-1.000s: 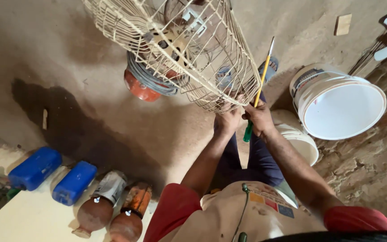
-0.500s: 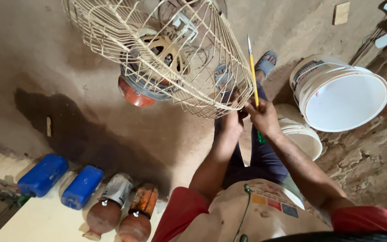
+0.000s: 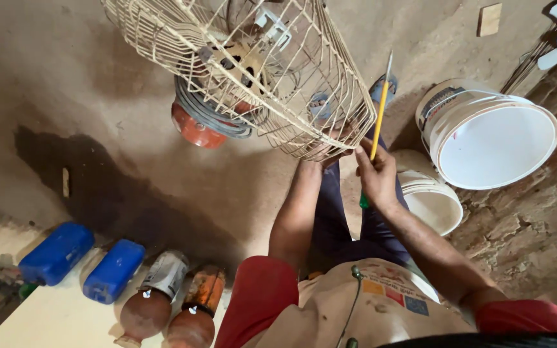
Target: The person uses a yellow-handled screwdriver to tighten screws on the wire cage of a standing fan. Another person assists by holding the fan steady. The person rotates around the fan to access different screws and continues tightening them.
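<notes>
A cream wire fan guard (image 3: 246, 71) with a motor inside hangs in front of me, above the dirt floor. My left hand (image 3: 320, 149) grips the guard's lower rim, its fingers partly hidden behind the wires. Just right of the rim, my right hand (image 3: 376, 175) is closed around a screwdriver (image 3: 378, 125) with a yellow shaft and green handle, its metal tip pointing up. An orange motor part wound with grey cable (image 3: 204, 119) shows behind the guard.
Two white buckets (image 3: 494, 135) (image 3: 430, 196) stand at the right by a rough brick wall (image 3: 536, 238). Two blue canisters (image 3: 56, 253) and two brown bottles (image 3: 191, 316) lie at the lower left. A dark wet patch (image 3: 98, 187) marks the floor.
The view has shifted, and the guard now sits slightly higher and to the right. My right hand has moved up with the screwdriver, which stays beside the guard's rim.
</notes>
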